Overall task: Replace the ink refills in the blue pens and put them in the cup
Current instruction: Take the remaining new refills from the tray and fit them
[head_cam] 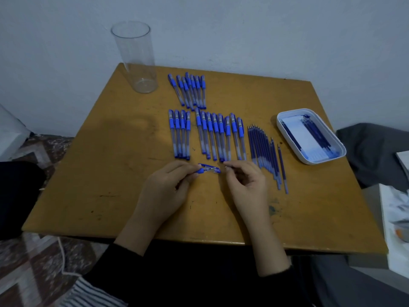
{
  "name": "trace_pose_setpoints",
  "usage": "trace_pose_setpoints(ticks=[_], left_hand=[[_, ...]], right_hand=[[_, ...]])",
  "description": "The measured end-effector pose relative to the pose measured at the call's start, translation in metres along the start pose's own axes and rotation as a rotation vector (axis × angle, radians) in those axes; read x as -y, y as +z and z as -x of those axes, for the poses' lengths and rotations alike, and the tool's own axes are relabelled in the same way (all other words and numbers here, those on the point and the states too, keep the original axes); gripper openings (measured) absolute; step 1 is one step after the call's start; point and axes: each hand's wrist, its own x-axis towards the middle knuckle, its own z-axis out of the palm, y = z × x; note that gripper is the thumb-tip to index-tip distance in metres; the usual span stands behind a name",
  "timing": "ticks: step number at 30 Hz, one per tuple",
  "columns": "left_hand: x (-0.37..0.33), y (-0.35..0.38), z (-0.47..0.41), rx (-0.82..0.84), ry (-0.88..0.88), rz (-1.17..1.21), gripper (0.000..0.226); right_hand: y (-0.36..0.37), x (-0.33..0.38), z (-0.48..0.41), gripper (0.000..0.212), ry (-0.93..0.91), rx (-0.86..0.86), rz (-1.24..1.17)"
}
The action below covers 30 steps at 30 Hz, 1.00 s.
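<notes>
My left hand (pixel 168 187) pinches a blue pen part with a cap and clip (pixel 208 169) just above the table. My right hand (pixel 244 180) pinches a thin piece, seemingly a refill or pen tip (pixel 229 166), right beside it. Several capped blue pens (pixel 208 136) lie in rows across the middle of the brown table (pixel 99 173), with another group (pixel 191 90) farther back. Several loose blue refills (pixel 265 151) lie to the right of the pens. A tall clear cup (pixel 137 58) stands with nothing in it at the back left.
A white tray (pixel 287 138) holding several dark blue refills sits at the right of the table. Grey fabric (pixel 376 156) lies beyond the right edge. A patterned rug (pixel 33 262) covers the floor on the left. A pale wall stands behind the table.
</notes>
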Motion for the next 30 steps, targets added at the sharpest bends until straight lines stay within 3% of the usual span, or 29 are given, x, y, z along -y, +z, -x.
trace_pose_setpoints(ticks=[12,17,23,27,30], left_hand=[[0.0006,-0.0014,-0.0005,0.028,0.000,-0.024,0.021],[-0.0006,-0.0020,-0.0004,0.026,-0.003,-0.012,0.020],[0.0004,-0.0022,-0.0008,0.029,0.001,-0.004,0.020],[0.0001,-0.0012,-0.0005,0.036,0.026,-0.007,0.019],[0.0005,-0.0019,0.0000,0.048,0.049,-0.010,0.021]], right_hand=[[0.0015,0.0029,0.0016,0.020,-0.110,0.084,0.172],[0.0035,0.0017,0.0020,0.025,-0.041,0.110,0.148],[-0.0002,0.0004,0.0042,0.026,-0.009,0.017,-0.012],[-0.0060,0.0022,0.0063,0.030,-0.159,0.081,-0.132],[-0.0051,0.0008,0.0066,0.027,-0.278,0.176,-0.078]])
